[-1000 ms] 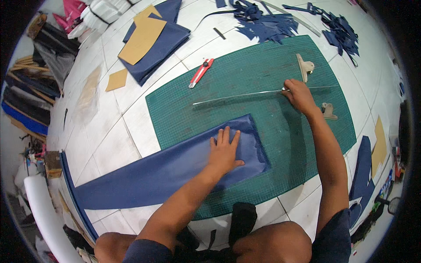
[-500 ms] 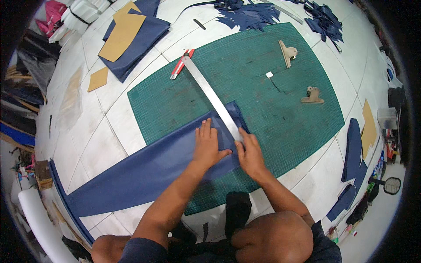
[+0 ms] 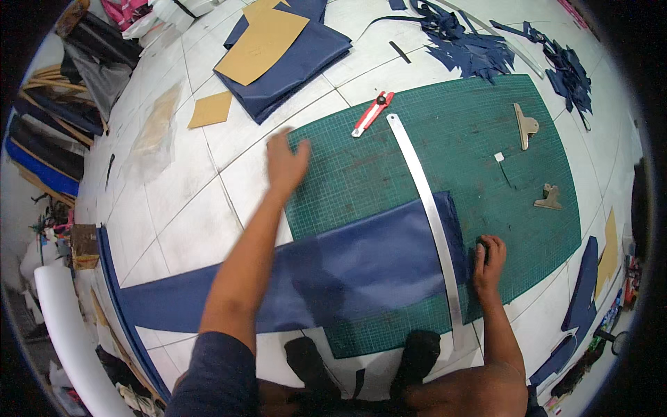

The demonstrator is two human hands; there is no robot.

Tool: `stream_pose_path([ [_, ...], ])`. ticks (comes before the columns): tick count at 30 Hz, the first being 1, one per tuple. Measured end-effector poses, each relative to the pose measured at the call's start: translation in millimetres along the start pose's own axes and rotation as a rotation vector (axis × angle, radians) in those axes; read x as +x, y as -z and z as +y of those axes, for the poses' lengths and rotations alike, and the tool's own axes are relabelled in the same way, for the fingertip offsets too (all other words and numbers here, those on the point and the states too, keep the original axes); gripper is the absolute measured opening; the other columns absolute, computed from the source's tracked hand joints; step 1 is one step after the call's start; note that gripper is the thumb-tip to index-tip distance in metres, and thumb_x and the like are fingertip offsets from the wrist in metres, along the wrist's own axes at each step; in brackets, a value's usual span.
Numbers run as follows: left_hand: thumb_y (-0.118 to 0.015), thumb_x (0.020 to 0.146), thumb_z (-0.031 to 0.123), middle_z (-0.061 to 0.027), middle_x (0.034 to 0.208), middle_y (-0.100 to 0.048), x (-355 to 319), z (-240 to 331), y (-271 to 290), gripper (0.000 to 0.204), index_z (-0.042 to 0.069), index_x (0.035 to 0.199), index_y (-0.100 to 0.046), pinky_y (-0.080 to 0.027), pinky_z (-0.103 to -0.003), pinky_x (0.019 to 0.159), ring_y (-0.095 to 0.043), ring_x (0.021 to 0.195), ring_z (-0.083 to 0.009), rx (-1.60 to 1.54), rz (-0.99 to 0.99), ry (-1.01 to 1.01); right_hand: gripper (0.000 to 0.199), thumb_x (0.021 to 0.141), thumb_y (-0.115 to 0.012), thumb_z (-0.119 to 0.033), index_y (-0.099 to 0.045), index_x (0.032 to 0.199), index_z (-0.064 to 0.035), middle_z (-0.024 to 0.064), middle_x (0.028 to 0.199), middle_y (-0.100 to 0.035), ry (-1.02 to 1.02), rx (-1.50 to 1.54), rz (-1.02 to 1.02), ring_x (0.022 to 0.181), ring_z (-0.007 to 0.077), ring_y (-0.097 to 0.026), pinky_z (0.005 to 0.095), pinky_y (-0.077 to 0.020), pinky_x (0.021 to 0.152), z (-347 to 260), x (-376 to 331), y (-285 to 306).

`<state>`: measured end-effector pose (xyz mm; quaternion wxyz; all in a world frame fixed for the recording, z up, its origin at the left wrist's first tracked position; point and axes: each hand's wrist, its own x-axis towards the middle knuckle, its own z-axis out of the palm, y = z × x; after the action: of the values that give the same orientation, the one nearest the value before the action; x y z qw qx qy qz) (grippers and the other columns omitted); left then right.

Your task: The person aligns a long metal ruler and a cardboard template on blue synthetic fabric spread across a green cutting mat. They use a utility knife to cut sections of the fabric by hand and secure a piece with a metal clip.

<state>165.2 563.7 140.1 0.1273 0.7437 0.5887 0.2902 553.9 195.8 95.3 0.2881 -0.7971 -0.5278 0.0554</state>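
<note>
A long piece of navy blue fabric [image 3: 375, 247] lies across the green cutting mat [image 3: 368, 174], running off its left side. Across the fabric near its right end rests a steel ruler [image 3: 425, 182], its near end past the mat's front edge. My left hand [image 3: 286, 158] is over the mat's far left corner, thumb apart from the fingers and nothing visible in it. Just right of the fabric's end is my right hand [image 3: 490, 263], fingers loosely curled, thumb apart, not touching the ruler. A red utility knife [image 3: 373, 113] lies on the mat beyond the ruler's far end.
Two metal bulldog clips [image 3: 524, 126] sit on the mat's right side. Folded blue fabric [image 3: 306, 62] with a tan card pattern [image 3: 262, 45] is at the far left. Blue scraps [image 3: 472, 52] lie beyond the mat. A white roll [image 3: 59, 306] stands at left.
My left hand has left the fabric and moved far left, toward the mat's corner. My right hand has let go of the ruler, which has shifted nearer. The head view has swung left.
</note>
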Motion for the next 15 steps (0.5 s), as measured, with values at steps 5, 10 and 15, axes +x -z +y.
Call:
stream_pose_path([
  [5,-0.066,0.090,0.032,-0.0317,0.151,-0.039,92.7,-173.3,9.3,0.073,-0.001,0.149,-0.040,-0.027,-0.047,0.120,-0.033,0.144,-0.0440,0.225,-0.071,0.140,0.026,0.096,-0.062,-0.016,-0.061,0.118,-0.0025,0.0204,0.125,-0.055,-0.049,0.029,-0.023,0.118,0.0372,-0.053,0.0470,-0.0396,0.105,-5.7,0.4,3.7],
  [10,-0.063,0.091,0.038,-0.0338,0.153,-0.035,145.0,-243.3,6.9,0.081,-0.008,0.150,-0.034,-0.026,-0.049,0.121,-0.031,0.145,-0.0447,0.428,-0.015,0.277,0.027,0.094,-0.064,-0.015,-0.060,0.117,-0.0017,0.0196,0.121,-0.056,-0.143,0.009,-0.137,0.116,0.0372,-0.054,0.0450,-0.0423,0.102,-15.0,7.0,18.4],
  [15,-0.063,0.089,0.058,-0.0303,0.138,-0.056,152.9,-222.0,29.0,0.086,-0.005,0.145,-0.046,-0.035,-0.049,0.114,-0.053,0.131,-0.0428,0.570,-0.165,0.359,0.031,0.091,-0.068,-0.014,-0.059,0.118,-0.0014,0.0187,0.118,-0.056,-0.075,0.039,-0.141,0.112,0.0345,-0.056,0.0426,-0.0451,0.096,-15.1,13.0,22.3],
])
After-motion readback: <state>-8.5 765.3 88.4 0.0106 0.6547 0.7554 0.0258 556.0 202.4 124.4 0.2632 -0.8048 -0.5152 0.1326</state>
